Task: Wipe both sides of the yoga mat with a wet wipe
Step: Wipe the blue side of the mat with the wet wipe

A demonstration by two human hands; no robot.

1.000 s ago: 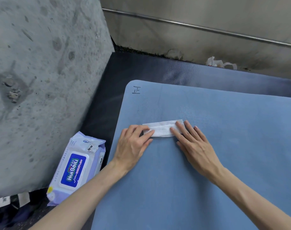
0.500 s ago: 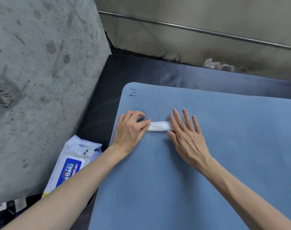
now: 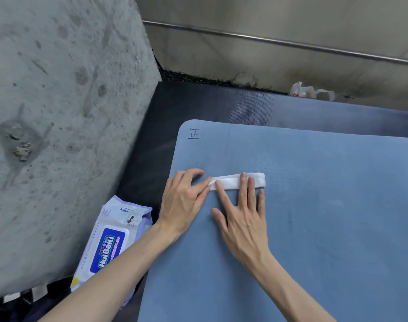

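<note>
While the left hand (image 3: pixel 183 201) pinches one end of the folded white wet wipe (image 3: pixel 235 181), the right hand (image 3: pixel 242 217) presses it flat-fingered onto the blue foam yoga mat (image 3: pixel 326 217) near its marked corner. Judgement: even pressure and overlapping strokes suit this side.

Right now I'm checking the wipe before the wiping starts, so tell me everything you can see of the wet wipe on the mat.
The wet wipe is white, thin and looks like soft textured cloth, folded into a long narrow strip. It lies flat on the blue yoga mat near the mat's far left corner, running left to right. The left hand pinches its left end between thumb and fingers; the right hand presses straight fingers across its middle. Its right end lies free on the mat.
</note>
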